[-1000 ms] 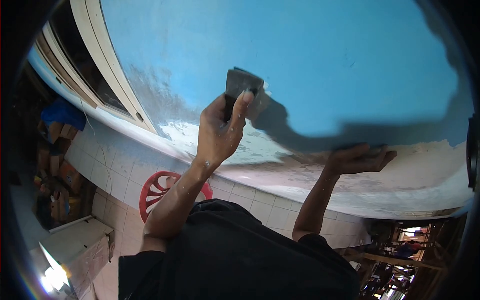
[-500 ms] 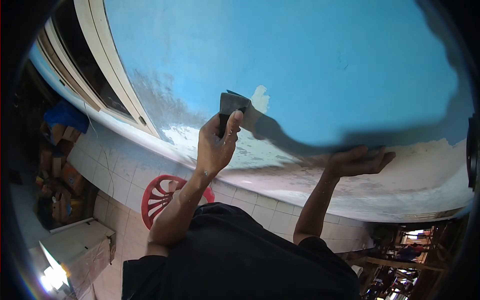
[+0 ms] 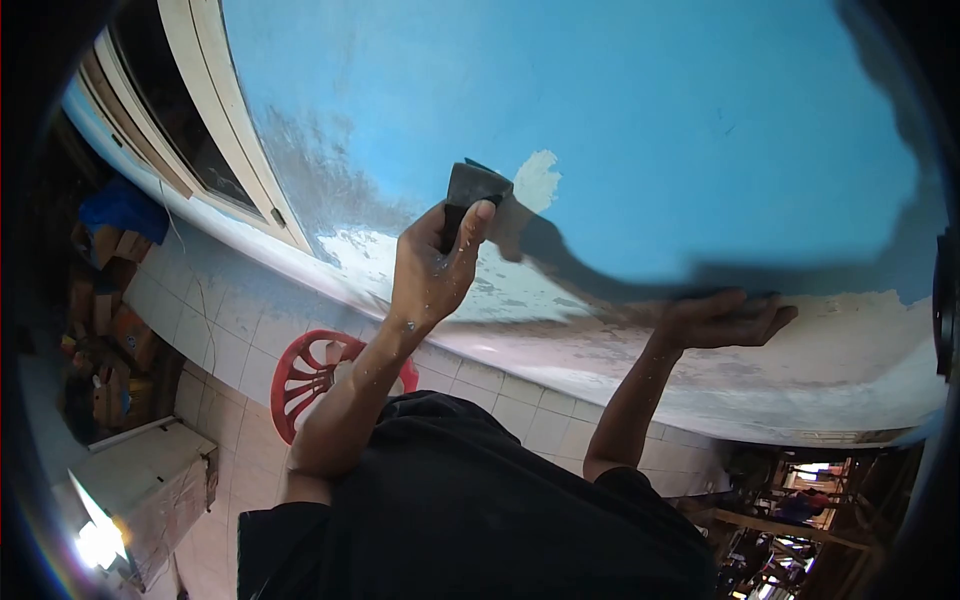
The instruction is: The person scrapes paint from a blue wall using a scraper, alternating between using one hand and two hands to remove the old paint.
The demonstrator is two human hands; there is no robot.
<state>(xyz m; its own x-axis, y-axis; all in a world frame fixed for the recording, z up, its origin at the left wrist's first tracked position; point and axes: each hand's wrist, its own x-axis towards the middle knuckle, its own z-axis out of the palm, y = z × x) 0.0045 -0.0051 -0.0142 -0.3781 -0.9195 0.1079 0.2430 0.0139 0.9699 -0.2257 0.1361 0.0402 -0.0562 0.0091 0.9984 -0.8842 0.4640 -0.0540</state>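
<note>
A blue wall fills the upper part of the view, with a pale bare patch and whitish, worn paint along its lower part. My left hand is closed around a dark grey sheet-like piece, its thumb pressed on the near side, close to the wall left of the pale patch. On the right, my right hand lies with its fingers stretched out against the lower wall, near the edge of the blue paint. Nothing shows in it.
A red plastic chair stands on the tiled floor below my left arm. At the left are a window frame, boxes, a blue bag and a bright lamp. Cluttered wooden racks are at the lower right.
My left hand has moved slightly up the wall with the dark grey piece. My right hand has hardly moved. The view has shifted a little.
</note>
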